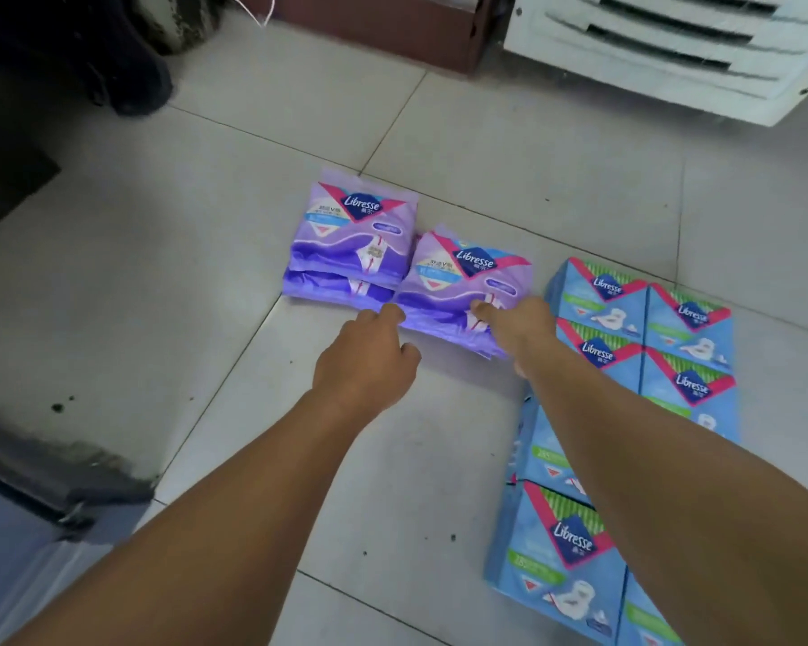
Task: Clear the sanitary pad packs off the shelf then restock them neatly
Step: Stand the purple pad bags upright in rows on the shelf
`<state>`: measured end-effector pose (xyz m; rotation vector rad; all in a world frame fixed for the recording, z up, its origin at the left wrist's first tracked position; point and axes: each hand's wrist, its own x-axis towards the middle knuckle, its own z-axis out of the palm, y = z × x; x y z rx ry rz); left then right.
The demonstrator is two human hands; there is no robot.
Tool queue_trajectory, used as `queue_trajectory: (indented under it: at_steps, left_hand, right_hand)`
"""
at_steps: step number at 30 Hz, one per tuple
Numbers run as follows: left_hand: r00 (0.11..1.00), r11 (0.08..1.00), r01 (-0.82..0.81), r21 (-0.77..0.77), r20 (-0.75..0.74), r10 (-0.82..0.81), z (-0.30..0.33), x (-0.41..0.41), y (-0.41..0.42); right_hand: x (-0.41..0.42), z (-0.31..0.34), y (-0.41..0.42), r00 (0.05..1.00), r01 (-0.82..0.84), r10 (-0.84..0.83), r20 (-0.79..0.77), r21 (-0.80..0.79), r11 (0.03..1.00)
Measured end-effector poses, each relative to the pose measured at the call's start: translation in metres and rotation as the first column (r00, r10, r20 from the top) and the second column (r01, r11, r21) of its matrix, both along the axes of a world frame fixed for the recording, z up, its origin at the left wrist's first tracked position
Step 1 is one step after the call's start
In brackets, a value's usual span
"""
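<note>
Two stacks of purple Libresse packs lie on the tiled floor (556, 170). The far purple stack (355, 235) sits to the left; the near purple stack (462, 286) touches its right edge and lies slightly askew. Each pack is soft, glossy plastic with a pink-edged dark blue logo at the top. Both hands reach to the near stack: the left hand (369, 352) has its fingers curled at the stack's left near corner, the right hand (516, 324) curls over its right near edge, thumb on top. Whether either grip has actually closed on the pack cannot be told. To the right, blue Libresse packs (644, 328) lie in neat rows running near to far.
</note>
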<state>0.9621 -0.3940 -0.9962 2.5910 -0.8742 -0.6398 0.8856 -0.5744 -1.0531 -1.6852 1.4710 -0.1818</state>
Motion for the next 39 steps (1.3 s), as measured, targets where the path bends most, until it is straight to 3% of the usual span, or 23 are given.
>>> queue_trajectory:
  at_steps: [5,9,12,15,18,23,29,35,39]
  left_hand:
    - [0.999,0.999,-0.036,-0.031,0.010,0.037,0.050,-0.009,0.028]
    - [0.969,0.964,-0.230,-0.133,-0.127,0.213,0.104,-0.031,0.064]
    - [0.877,0.868,-0.446,-0.218,-0.299,0.376,0.159,-0.057,0.101]
    - [0.805,0.704,-0.574,-0.418,-0.443,0.394,0.208,-0.079,0.134]
    - [0.822,0.632,-0.569,-0.526,-0.387,0.417,0.258,-0.095,0.172]
    - [0.841,0.625,-0.526,-0.576,-0.246,0.481,0.335,-0.120,0.251]
    - [0.829,0.554,-0.509,-0.659,-0.202,0.521,0.403,-0.162,0.365]
    - [0.746,0.414,-0.559,-0.719,-0.217,0.630,0.441,-0.174,0.458]
    - [0.630,0.343,-0.597,-0.725,-0.159,0.760,0.446,-0.164,0.526]
  right_hand:
    - [-0.035,0.044,0.024,0.985,-0.168,0.166,0.057,0.034,0.985]
    - [-0.060,0.123,0.053,0.902,-0.398,0.394,0.175,-0.011,0.917]
    - [-0.074,0.203,0.086,0.812,-0.532,0.534,0.237,-0.077,0.843]
    - [-0.086,0.265,0.120,0.750,-0.554,0.591,0.296,-0.208,0.806]
    - [-0.096,0.315,0.158,0.684,-0.562,0.622,0.381,-0.267,0.783]
    - [-0.103,0.380,0.228,0.583,-0.580,0.575,0.574,-0.202,0.789]
    - [-0.108,0.441,0.320,0.384,-0.746,0.585,0.715,-0.133,0.653]
    - [-0.085,0.482,0.419,0.265,-0.809,0.643,0.719,-0.197,0.554]
    - [-0.060,0.491,0.494,0.192,-0.835,0.700,0.688,-0.259,0.485]
